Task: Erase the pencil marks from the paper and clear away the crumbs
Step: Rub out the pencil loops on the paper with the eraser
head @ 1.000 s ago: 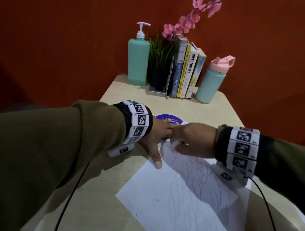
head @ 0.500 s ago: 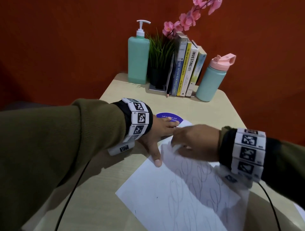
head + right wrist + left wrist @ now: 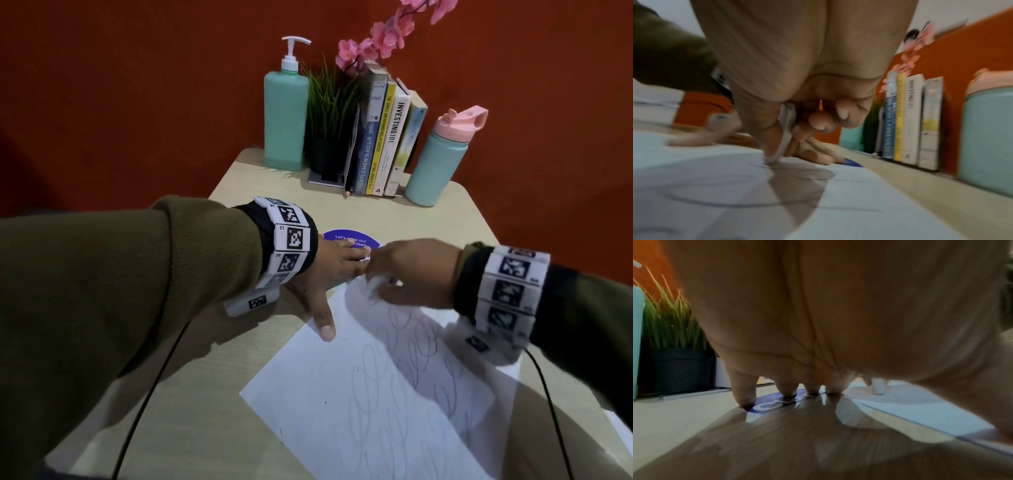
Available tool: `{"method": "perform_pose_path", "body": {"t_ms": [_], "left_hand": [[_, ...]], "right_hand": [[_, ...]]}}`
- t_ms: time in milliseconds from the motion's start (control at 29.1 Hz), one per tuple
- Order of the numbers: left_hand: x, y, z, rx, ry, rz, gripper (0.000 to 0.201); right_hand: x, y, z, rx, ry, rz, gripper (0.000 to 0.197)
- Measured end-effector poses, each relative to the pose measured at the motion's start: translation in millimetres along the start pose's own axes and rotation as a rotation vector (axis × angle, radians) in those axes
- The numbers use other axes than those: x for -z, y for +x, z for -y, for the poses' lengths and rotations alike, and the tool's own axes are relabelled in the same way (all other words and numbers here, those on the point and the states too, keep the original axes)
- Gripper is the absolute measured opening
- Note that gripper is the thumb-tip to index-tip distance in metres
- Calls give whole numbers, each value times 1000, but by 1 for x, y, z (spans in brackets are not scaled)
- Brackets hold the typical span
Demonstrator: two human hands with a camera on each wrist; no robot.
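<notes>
Orange-red wall behind a pale wooden surface (image 3: 404, 219), where a white sheet of paper (image 3: 329, 404) lies at an angle, covered in looping pencil marks (image 3: 404, 373). Left hand (image 3: 329, 270) is spread flat with straight fingers, its thumb pressing the paper's near-left edge and its fingertips (image 3: 745, 395) resting on a round blue sticker (image 3: 352, 238) just beyond the sheet. Right hand (image 3: 411, 270) curls its thumb and fingers around a small white eraser (image 3: 786, 134), whose tip touches the paper near its far corner. At the back stand a teal pump bottle (image 3: 286, 116), a potted grass plant (image 3: 329, 113), a row of upright books (image 3: 387, 137), pink flowers (image 3: 383, 37) and a teal flask with a pink lid (image 3: 438, 161)
</notes>
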State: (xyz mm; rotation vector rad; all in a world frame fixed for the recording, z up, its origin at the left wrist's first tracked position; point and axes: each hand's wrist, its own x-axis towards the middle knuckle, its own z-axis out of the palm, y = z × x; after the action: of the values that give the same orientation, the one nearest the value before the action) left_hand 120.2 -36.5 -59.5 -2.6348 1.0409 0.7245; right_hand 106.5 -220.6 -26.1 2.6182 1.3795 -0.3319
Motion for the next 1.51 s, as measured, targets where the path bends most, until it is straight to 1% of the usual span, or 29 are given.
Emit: {"method": "perform_pose_path", "body": {"t_ms": [34,69,103,137,172,206,275,343,378,412,515,549,618,687,755,824,858,893,927,996,1064,1098,1167,1236,1270,1339,1407,1442,1510], "left_hand": [[1,0,0,-5,3,1,132],[0,1,0,5,5,4,133],[0,2,1,27,7,5,135],[-2,2,1,50,11,7,136],[-4,2,1,67,19,5,137],[-4,1,0,73,24,3,136],[-2,0,-2,53,8,2,134],[2,-1,-4,27,10,1,132],[2,-1,-4,24,12,0,132],[1,-1,-3,30,10,-2,133],[-5,1,1,56,-8,-16,136],[-6,2,2,60,-4,-15,137],[-5,3,2,66,18,-4,138],[-3,3,1,67,25,5,137],[-2,2,1,70,24,5,136],[-3,1,0,76,19,9,137],[-4,1,1,75,16,9,137],[-4,2,1,75,11,10,137],[-5,2,1,76,9,12,137],[-4,2,2,79,15,14,137],[-3,2,1,75,23,13,137],[-3,2,1,75,22,11,137],[-3,1,1,77,20,9,136],[-3,1,1,68,19,8,136],[-3,0,1,65,18,10,136],[-3,1,1,69,19,20,136],[-2,1,1,67,32,16,137],[-2,1,1,65,38,12,137],[-2,1,1,64,37,11,136]], "right_hand": [[-1,1,-6,-9,5,-12,22],[-4,-1,0,15,-12,-27,21],[-7,-3,12,64,-24,-28,22],[-13,-8,27,170,-30,-11,21],[-19,-12,36,232,9,22,21],[-19,-15,37,214,36,58,20],[-11,-6,16,45,60,58,23],[-8,1,-9,-85,52,4,23],[-11,1,-12,-86,68,-36,23],[-13,0,-6,-64,68,-44,23],[-22,-12,32,112,173,64,33],[-21,-14,31,102,192,86,33],[-16,-11,6,-7,176,32,27],[-13,-7,-26,-145,98,-39,22],[-18,-7,-38,-199,56,-71,19],[-25,-11,-15,-128,99,-66,25],[-29,-16,1,-52,145,-67,29],[-32,-21,12,8,176,-49,29],[-31,-21,13,26,173,-26,27],[-24,-14,-9,-37,95,-18,22],[-17,-9,-37,-160,24,-32,20],[-16,-8,-42,-174,17,-52,20],[-22,-11,-29,-101,14,-58,26],[-30,-19,0,20,90,3,32],[-31,-22,4,60,94,22,30],[-24,-17,-12,19,18,20,26],[-15,-9,-38,-121,-69,11,25],[-13,-8,-45,-158,-88,-3,24],[-17,-10,-36,-95,-147,-16,24]]}}
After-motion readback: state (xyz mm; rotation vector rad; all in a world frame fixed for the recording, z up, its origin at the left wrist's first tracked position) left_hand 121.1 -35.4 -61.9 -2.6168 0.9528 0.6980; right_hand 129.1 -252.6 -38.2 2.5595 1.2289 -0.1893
